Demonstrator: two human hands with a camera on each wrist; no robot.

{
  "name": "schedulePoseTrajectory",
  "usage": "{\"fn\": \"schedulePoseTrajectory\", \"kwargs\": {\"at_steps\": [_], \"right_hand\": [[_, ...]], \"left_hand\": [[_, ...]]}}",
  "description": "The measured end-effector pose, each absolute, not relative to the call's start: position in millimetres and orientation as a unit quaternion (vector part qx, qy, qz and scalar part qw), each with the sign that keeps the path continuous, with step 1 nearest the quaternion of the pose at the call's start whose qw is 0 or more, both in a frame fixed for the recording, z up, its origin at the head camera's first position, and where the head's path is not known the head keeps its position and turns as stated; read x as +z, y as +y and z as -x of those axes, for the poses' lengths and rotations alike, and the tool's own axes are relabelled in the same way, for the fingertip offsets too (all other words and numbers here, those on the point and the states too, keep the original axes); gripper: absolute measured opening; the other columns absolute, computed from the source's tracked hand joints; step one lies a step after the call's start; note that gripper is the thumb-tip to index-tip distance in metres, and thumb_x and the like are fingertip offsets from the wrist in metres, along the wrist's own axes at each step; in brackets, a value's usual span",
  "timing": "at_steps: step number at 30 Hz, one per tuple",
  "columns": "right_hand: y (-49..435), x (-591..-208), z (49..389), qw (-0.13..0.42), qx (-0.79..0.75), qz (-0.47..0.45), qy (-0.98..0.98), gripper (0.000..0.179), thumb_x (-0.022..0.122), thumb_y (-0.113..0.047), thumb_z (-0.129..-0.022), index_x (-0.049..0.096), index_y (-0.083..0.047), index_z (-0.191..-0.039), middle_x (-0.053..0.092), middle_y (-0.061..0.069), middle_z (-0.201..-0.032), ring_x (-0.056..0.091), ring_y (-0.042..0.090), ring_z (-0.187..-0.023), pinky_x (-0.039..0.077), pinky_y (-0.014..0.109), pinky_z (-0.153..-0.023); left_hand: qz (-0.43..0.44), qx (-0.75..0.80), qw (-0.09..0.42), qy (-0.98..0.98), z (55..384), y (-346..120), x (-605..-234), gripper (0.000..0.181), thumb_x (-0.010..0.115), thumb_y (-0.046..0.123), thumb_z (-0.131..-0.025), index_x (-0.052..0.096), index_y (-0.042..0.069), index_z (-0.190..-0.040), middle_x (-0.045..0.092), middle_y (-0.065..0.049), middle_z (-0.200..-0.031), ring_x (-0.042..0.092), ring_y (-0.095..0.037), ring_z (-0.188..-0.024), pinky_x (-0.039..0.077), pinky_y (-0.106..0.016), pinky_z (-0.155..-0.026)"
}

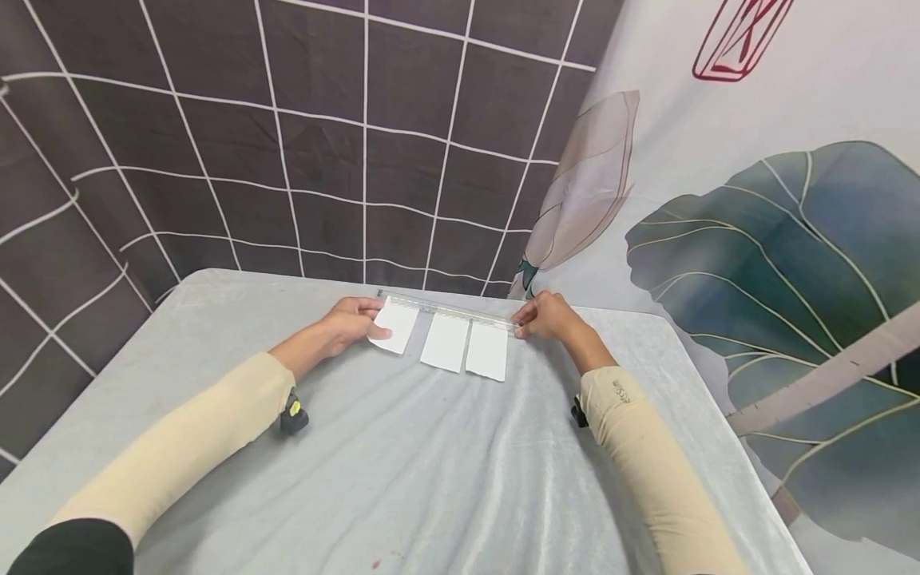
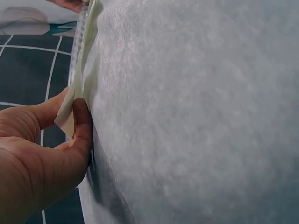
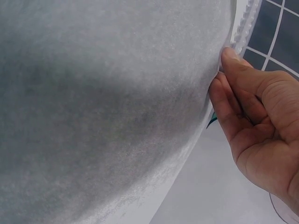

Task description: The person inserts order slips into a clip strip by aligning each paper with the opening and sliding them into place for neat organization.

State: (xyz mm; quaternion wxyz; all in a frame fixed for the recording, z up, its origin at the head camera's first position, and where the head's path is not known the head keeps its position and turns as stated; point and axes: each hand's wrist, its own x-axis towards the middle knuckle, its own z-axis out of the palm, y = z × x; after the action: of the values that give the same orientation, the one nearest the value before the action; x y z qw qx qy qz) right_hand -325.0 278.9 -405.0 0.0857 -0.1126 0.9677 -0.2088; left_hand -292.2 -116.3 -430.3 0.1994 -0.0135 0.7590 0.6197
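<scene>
In the head view, a clear ruler-like strip [image 1: 446,310] runs along the far part of the table. Three white paper pieces lie along its near side: a left paper [image 1: 399,323], a middle paper [image 1: 445,342] and a right paper [image 1: 487,351]. My left hand [image 1: 350,323] pinches the left paper, its thumb on top. In the left wrist view, that paper [image 2: 67,119] bends up between thumb and finger. At the strip's other end, my right hand [image 1: 546,315] pinches the tip. The right wrist view shows the strip's bumpy edge [image 3: 246,23] beyond the thumb.
A pale grey cloth [image 1: 402,471] with soft folds covers the table. Behind it hangs a dark curtain [image 1: 316,152] with white grid lines. To the right is a white hanging with a large leaf print [image 1: 776,239]. The table's far edge lies just beyond the strip.
</scene>
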Motion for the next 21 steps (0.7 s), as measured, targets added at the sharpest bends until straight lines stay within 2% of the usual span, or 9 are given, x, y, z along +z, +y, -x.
{"fn": "schedulePoseTrajectory", "kwargs": {"at_steps": [5,11,14,18,21], "right_hand": [[278.7,-405.0,324.1,0.083,-0.208,0.116,0.968,0.028,0.097,-0.011,-0.089,0.089,-0.005,-0.114,0.088,0.013,-0.106,0.074,0.019,-0.092,0.056,0.026,-0.08],[278.4,-404.9,323.9,0.083,-0.207,0.116,0.968,0.028,0.097,-0.011,-0.089,0.089,-0.004,-0.115,0.088,0.013,-0.108,0.077,0.022,-0.094,0.06,0.03,-0.083],[278.7,-405.2,323.9,0.083,-0.208,0.112,0.968,0.028,0.097,-0.012,-0.09,0.089,-0.005,-0.115,0.088,0.013,-0.108,0.077,0.023,-0.096,0.062,0.034,-0.087],[278.6,-405.2,323.8,0.086,-0.206,0.108,0.969,0.027,0.097,-0.012,-0.09,0.089,-0.005,-0.116,0.088,0.012,-0.107,0.076,0.021,-0.095,0.061,0.033,-0.086],[278.0,-404.9,323.5,0.084,-0.207,0.111,0.968,0.028,0.097,-0.011,-0.09,0.089,-0.004,-0.115,0.088,0.013,-0.106,0.074,0.021,-0.093,0.059,0.031,-0.083]], "left_hand": [[0.01,0.618,0.2,0.76,293.7,-109.5,-432.6,0.081,0.074,-0.012,-0.097,0.036,-0.011,-0.169,0.048,-0.034,-0.17,0.063,-0.033,-0.139,0.055,-0.042,-0.126],[0.016,0.614,0.204,0.763,293.7,-105.0,-432.6,0.082,0.075,-0.011,-0.096,0.037,-0.009,-0.169,0.048,-0.033,-0.171,0.06,-0.038,-0.146,0.051,-0.047,-0.131],[0.016,0.613,0.203,0.763,294.2,-103.3,-433.0,0.083,0.076,-0.011,-0.096,0.038,-0.009,-0.169,0.048,-0.032,-0.171,0.058,-0.04,-0.149,0.05,-0.048,-0.132],[0.01,0.615,0.203,0.761,294.0,-101.7,-432.4,0.082,0.076,-0.011,-0.095,0.038,-0.01,-0.168,0.049,-0.033,-0.17,0.057,-0.041,-0.15,0.049,-0.047,-0.133],[0.006,0.612,0.206,0.763,293.4,-101.2,-431.5,0.082,0.077,-0.01,-0.096,0.038,-0.011,-0.168,0.051,-0.033,-0.168,0.062,-0.036,-0.143,0.054,-0.041,-0.127]]}}
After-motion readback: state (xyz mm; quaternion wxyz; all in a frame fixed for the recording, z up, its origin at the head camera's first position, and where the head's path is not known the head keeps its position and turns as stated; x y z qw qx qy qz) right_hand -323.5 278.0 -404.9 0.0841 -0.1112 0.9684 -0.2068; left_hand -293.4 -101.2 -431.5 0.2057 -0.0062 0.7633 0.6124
